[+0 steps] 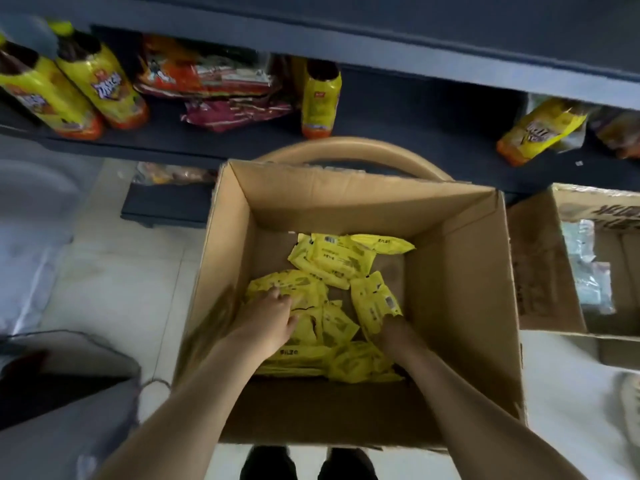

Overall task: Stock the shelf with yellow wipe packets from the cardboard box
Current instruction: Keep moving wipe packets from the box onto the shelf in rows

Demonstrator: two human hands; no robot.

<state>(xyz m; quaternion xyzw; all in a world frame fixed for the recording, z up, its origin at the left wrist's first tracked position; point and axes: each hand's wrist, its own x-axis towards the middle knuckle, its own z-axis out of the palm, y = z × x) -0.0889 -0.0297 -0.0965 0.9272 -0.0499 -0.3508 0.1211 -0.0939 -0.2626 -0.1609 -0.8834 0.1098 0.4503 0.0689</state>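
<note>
An open cardboard box (460,271) stands in front of me, with several yellow wipe packets (332,259) loose on its bottom. Both my arms reach down into it. My left hand (268,318) lies on a yellow packet (294,285) at the left of the pile, fingers bent over it. My right hand (398,332) grips the lower end of another yellow packet (372,303), which stands tilted up; its fingers are hidden under the packet. The dark shelf (398,109) runs across the top of the view, beyond the box.
The shelf holds yellow-and-orange snack bags (100,88), red packets (207,77), a yellow bag (320,98) and another at the right (540,129). A second cardboard box (550,258) stands at the right. A tan round rim (349,150) shows behind the box. My shoes (304,462) are below.
</note>
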